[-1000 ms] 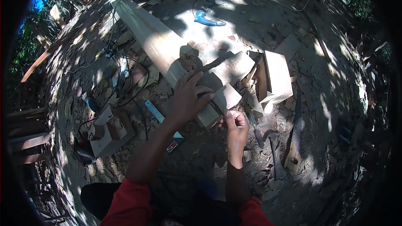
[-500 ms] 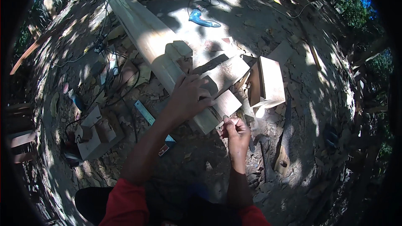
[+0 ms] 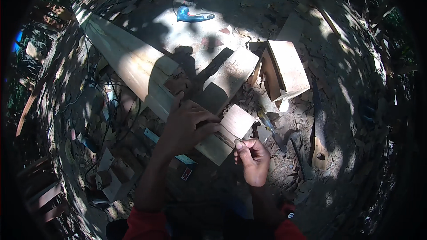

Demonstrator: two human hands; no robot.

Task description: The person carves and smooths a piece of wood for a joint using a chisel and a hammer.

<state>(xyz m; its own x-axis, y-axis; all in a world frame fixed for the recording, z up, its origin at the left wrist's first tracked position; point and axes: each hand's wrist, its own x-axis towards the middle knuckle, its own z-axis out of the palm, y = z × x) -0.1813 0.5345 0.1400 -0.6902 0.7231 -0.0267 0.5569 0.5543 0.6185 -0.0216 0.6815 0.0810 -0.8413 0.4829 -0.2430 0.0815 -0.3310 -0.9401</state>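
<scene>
A long pale wooden plank runs from the far left toward me. My left hand lies over its near part, fingers stretched and apart, with the thumb tip close to the edge of a small square wooden piece. That piece sits at the plank's right edge, near its end. Below its near corner my right hand is closed in a pinch, thumb against forefinger. Whatever is between those fingertips is too small to make out. A wider board lies just beyond the square piece.
A wooden box-like piece stands at right. Beside it lie a chisel-like tool and a handsaw. A metal square lies left of my arm, a blue corded power tool far off. Wood blocks and cords are at left.
The view has shifted, so the scene sits differently in the picture. My left hand keeps to the plank by the square piece, and my right hand remains pinched at its near corner.
</scene>
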